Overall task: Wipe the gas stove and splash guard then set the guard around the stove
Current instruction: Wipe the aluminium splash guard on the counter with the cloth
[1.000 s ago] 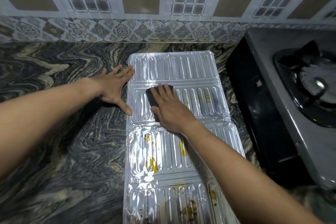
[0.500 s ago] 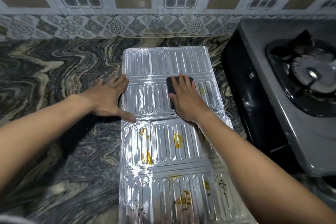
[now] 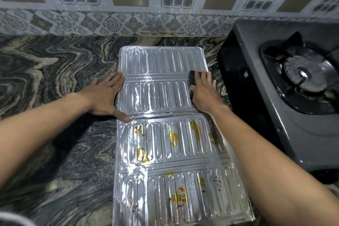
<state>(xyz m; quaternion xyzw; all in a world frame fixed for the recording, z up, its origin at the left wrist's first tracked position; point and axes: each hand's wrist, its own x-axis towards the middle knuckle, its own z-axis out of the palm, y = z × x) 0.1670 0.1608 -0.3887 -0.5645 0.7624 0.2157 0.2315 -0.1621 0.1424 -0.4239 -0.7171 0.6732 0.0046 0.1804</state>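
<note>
A ribbed foil splash guard [image 3: 161,97] lies flat and unfolded on the marbled counter, running from the back towards me. Its far panels look shiny; the near panels carry yellow and brown stains [image 3: 173,137]. My right hand [image 3: 203,91] presses a dark sponge [image 3: 192,79] flat against the guard's right edge, on the second panel from the back. My left hand [image 3: 104,97] lies palm down at the guard's left edge, fingers spread, thumb on the fold line. The grey gas stove [image 3: 286,108] stands to the right, with its burner [image 3: 302,75] in view.
The dark swirled stone counter [image 3: 55,82] stretches left of the guard. A patterned tile wall [image 3: 146,5] closes the back. The stove's black side [image 3: 238,82] stands just right of my right hand.
My right hand has slid the sponge rightwards across the second panel, from its left part to the right edge. My left hand has stayed at the left edge.
</note>
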